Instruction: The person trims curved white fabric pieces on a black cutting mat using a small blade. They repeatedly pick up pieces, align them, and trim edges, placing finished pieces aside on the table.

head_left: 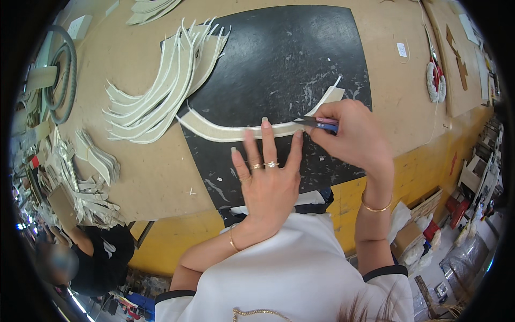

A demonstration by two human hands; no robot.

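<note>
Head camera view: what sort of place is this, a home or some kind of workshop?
Most likely a small craft or manufacturing workshop. A black cutting mat lies on a wooden workbench, a stack of curved cream strips waits beside it, and the right hand holds a small knife to one curved strip.

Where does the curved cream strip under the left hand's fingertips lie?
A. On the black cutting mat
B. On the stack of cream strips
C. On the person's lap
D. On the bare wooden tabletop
A: the curved cream strip lies flat on the black cutting mat, pinned by the left hand, while the right hand holds a small cutting tool at it.
</note>
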